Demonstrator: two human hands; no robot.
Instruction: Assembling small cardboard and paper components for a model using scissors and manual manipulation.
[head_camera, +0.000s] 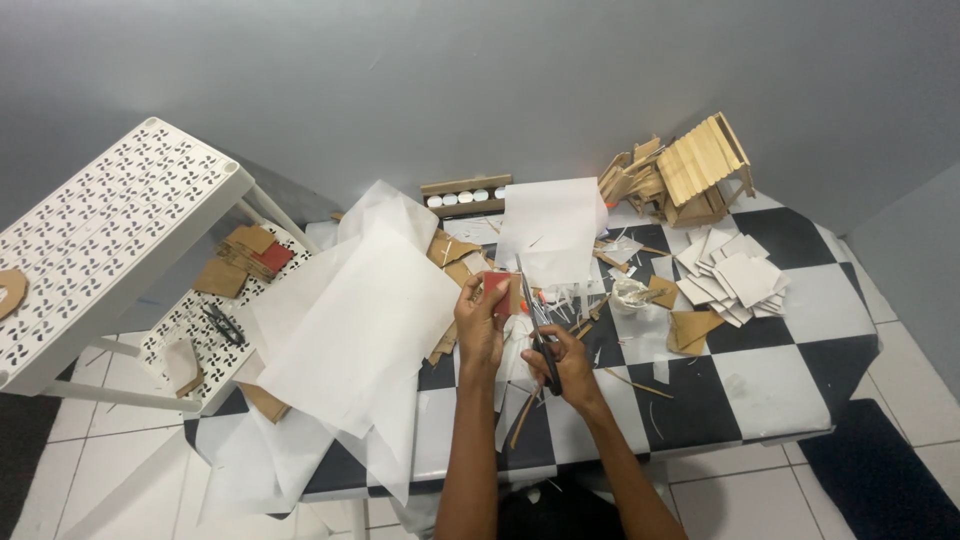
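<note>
My left hand (478, 322) holds up a small red piece of card (497, 291) together with the lower edge of a sheet of thin white paper (551, 228) that stands upright above it. My right hand (563, 362) grips a pair of black-handled scissors (537, 330), with the blades pointing up along the right side of the red piece. Both hands are over the middle of a black-and-white chequered table (790, 330).
Large white sheets (350, 330) drape over the table's left side. A stack of white squares (735, 277), brown card scraps (692, 328), a wooden-stick model house (690, 170) and thin sticks lie at right. A white perforated shelf rack (110, 230) with card pieces and small snips (224, 324) stands at left.
</note>
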